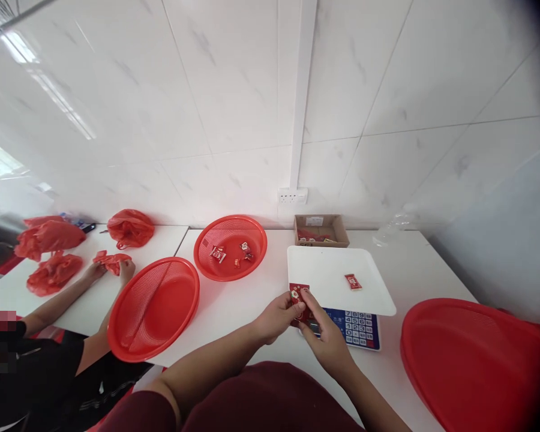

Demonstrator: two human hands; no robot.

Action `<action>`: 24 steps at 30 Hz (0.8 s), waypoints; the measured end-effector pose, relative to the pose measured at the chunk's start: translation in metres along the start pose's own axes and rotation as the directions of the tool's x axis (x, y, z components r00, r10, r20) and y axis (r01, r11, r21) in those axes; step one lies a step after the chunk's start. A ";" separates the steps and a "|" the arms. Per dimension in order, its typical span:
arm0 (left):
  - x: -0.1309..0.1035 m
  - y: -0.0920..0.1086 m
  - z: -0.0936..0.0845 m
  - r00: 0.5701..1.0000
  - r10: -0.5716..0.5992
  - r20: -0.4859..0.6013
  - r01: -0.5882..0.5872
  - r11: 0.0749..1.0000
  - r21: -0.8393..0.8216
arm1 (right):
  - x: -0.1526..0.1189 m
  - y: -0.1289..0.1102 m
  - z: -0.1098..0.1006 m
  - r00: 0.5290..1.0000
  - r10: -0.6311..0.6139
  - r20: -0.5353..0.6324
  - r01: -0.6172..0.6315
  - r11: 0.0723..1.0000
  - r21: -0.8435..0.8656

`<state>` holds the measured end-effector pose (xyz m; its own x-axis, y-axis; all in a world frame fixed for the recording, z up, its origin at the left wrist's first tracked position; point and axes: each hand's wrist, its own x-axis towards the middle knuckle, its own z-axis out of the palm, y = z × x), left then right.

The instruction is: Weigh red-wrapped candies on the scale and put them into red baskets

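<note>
My left hand (276, 316) and right hand (324, 336) both pinch a red printed packet (299, 303), held upright at the near left corner of the white weighing tray (337, 273). Whether the packet touches the tray's edge I cannot tell. One small red wrapped sweet (353, 282) lies right of the tray's centre, with bare surface around it. The scale's keypad (360, 329) shows beyond the tray's near edge. An open cardboard box (321, 230) stands at the far edge, close behind the tray. To the left, a far red basket (230, 248) holds a few wrapped pieces; a near red basket (153, 309) overhangs the table's (225, 305) near edge. Open tabletop separates the far basket from the tray.
</note>
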<state>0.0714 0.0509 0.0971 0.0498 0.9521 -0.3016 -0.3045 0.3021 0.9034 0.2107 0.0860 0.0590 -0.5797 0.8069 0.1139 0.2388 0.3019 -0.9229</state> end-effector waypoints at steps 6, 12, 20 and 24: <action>-0.008 0.006 0.000 0.990 -0.093 0.108 0.083 0.992 0.095 | 0.001 -0.006 -0.016 0.937 0.315 -0.153 -0.256 0.913 0.316; -0.018 0.008 0.004 0.935 -0.150 0.320 0.072 0.968 0.241 | 0.006 -0.025 -0.034 0.935 0.348 0.062 -0.353 0.912 0.210; -0.024 0.009 0.004 0.962 -0.184 0.202 0.117 0.946 0.303 | 0.008 -0.037 -0.035 0.903 0.428 -0.024 -0.376 0.817 0.437; -0.026 0.013 0.010 0.971 -0.126 0.203 0.067 0.958 0.278 | 0.008 -0.038 -0.032 0.886 0.464 0.009 -0.394 0.741 0.544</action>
<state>0.0752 0.0301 0.1198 0.2796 0.8959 -0.3453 -0.0236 0.3660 0.9303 0.2221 0.0979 0.1068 -0.4100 0.8500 -0.3307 -0.0189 -0.3704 -0.9287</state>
